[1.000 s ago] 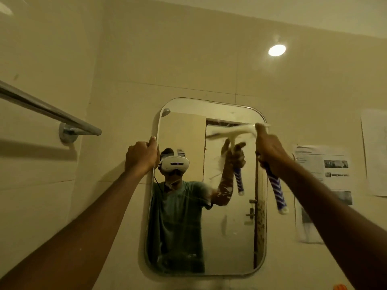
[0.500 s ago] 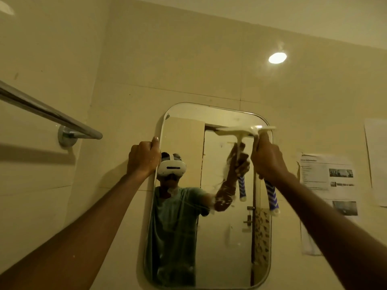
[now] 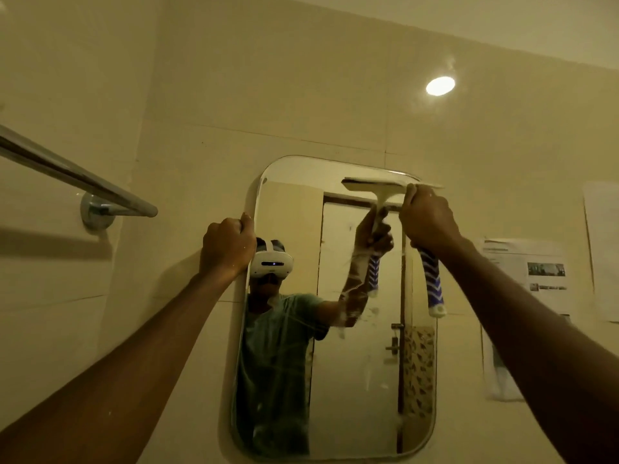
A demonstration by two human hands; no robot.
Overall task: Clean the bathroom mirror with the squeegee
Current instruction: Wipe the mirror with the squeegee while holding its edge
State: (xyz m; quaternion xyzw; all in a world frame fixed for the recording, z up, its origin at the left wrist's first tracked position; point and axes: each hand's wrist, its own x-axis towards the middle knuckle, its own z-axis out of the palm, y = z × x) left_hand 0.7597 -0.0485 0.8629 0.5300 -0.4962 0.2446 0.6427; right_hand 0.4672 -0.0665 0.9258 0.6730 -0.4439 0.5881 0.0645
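head view | mirror [image 3: 355,380] is fixed on the tiled wall | squeegee [image 3: 432,283] is grasped by the right hand [image 3: 427,221], blade laid along the mirror's top right edge | mirror's upper left edge is gripped by the left hand [image 3: 227,244] | towel bar [image 3: 77,177] is seen left of the mirror

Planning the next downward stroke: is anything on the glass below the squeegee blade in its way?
Nothing visible blocks it. The squeegee, held in the right hand, sits at the mirror's top right; the left hand grips the mirror's left edge, clear of that strip.
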